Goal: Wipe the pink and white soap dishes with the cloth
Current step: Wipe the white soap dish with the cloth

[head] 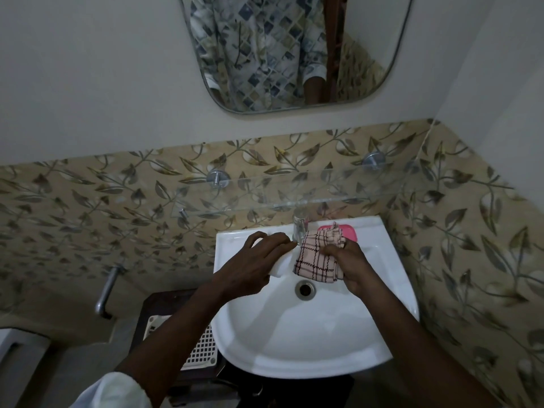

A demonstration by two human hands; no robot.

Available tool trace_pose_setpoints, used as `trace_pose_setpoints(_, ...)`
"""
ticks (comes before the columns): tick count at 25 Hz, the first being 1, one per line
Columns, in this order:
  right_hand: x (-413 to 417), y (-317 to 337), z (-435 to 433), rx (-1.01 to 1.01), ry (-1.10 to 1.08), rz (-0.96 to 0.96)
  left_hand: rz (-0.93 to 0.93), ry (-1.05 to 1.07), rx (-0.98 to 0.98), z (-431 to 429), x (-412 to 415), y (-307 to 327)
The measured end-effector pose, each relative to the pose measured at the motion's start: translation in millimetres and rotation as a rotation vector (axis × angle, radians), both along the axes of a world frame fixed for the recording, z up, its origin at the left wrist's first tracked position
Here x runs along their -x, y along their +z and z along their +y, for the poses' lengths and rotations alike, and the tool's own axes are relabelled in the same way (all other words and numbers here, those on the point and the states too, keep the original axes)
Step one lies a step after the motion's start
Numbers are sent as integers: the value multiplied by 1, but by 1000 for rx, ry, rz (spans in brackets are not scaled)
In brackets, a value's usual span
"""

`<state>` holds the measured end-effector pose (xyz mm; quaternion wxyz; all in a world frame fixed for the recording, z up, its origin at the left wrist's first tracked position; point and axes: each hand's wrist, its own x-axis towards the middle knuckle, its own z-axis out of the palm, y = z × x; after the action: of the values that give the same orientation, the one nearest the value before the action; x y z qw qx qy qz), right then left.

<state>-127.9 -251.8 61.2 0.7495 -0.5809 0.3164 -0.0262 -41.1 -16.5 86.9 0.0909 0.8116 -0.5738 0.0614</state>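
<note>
Home bathroom: washbasin (294,343), mirror (294,54).

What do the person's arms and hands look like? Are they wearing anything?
Both hands are bare: left hand and right hand show no gloves, rings or watch. The forearms are bare too. A white sleeve, pushed up, shows on the left arm; no sleeve shows on the right.

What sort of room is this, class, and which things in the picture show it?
Most likely a small bathroom or washroom. A white wall-hung washbasin with a tap sits below a mirror, and a glass shelf crosses the leaf-patterned wall tiles behind it.
</note>
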Motion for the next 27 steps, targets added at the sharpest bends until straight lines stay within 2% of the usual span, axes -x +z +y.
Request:
trace_pose_setpoints(7,3,-2,-5,-91,-23,-39,-51,-81,16,-8,-1,14)
trace_pose_setpoints(13,4,-5,-9,-127,-15,-46,-1,-44,92,-9,-1,12)
trace_pose_setpoints(16,3,-5,-8,-124,-18,-40,81,20,86,-6,-3,4)
trace_pose_setpoints(19,2,-7,-5,-125,-25,-37,-14,-40,-40,-12,0,-11)
trace_pose_setpoints(21,1,-6,-3,-120,-22,-46,-27,-17,-11,-16,-1,-17)
trace_pose_setpoints(24,3,-9,-2,-135,-24,-53,130,77,142,-13,0,-26)
trace_pose_setpoints(27,5,-9,-5,-173,-17,-63,500,297,404,-8,6,-34)
